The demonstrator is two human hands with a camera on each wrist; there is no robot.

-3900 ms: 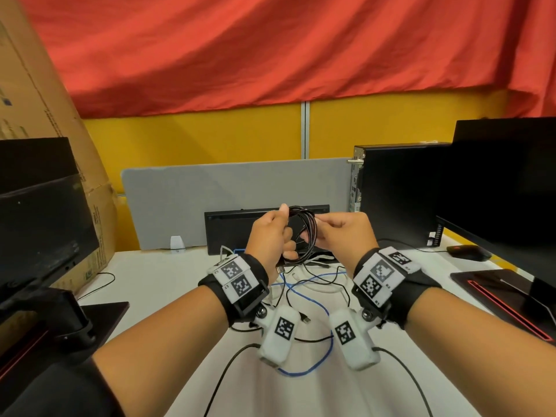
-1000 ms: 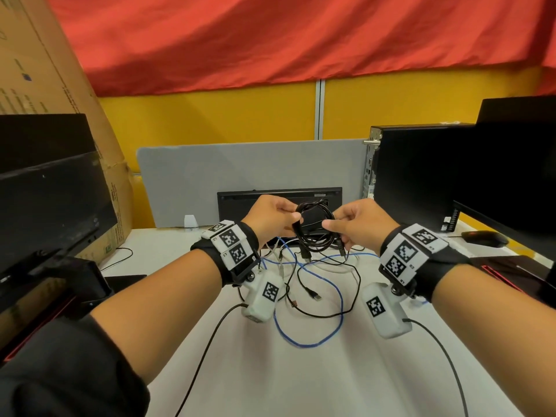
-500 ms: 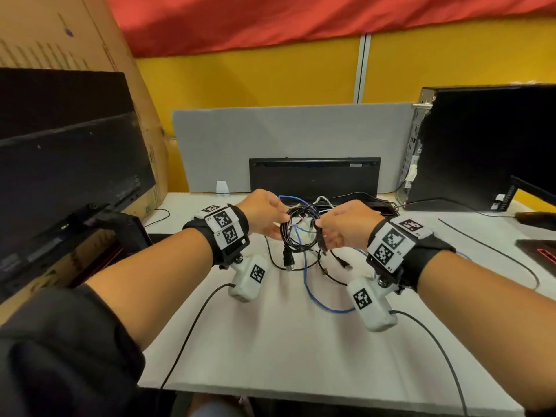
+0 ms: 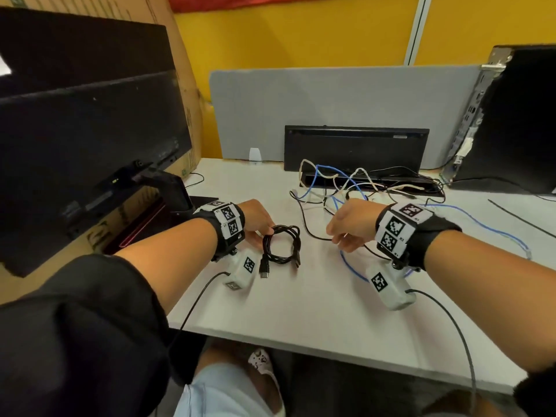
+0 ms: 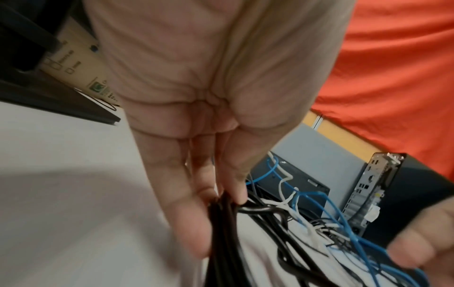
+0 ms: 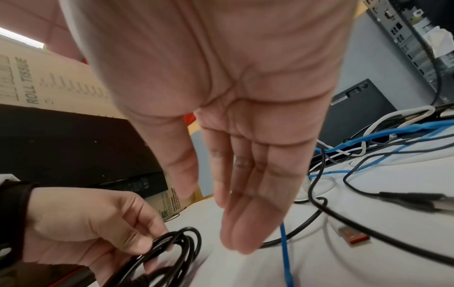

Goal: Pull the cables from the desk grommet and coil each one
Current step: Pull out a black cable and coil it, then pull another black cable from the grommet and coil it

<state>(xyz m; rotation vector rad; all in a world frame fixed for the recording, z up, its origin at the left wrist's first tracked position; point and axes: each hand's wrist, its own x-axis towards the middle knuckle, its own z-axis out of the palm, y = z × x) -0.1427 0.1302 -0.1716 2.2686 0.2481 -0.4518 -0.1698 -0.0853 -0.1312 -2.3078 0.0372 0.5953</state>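
Our left hand (image 4: 258, 219) still pinches the coiled black cable (image 4: 281, 245), now lowered onto the counter (image 4: 301, 302). Our right hand (image 4: 350, 225) has let go, fingers straight and empty, hovering over the loose blue cable (image 4: 349, 263) near the grommet tangle (image 4: 355, 185).

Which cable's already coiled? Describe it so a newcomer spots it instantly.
On the white desk, look left of the loose tangle of cables near the black tray. The coiled black cable lies beside the left hand, which pinches it: the only neat, round bundle.
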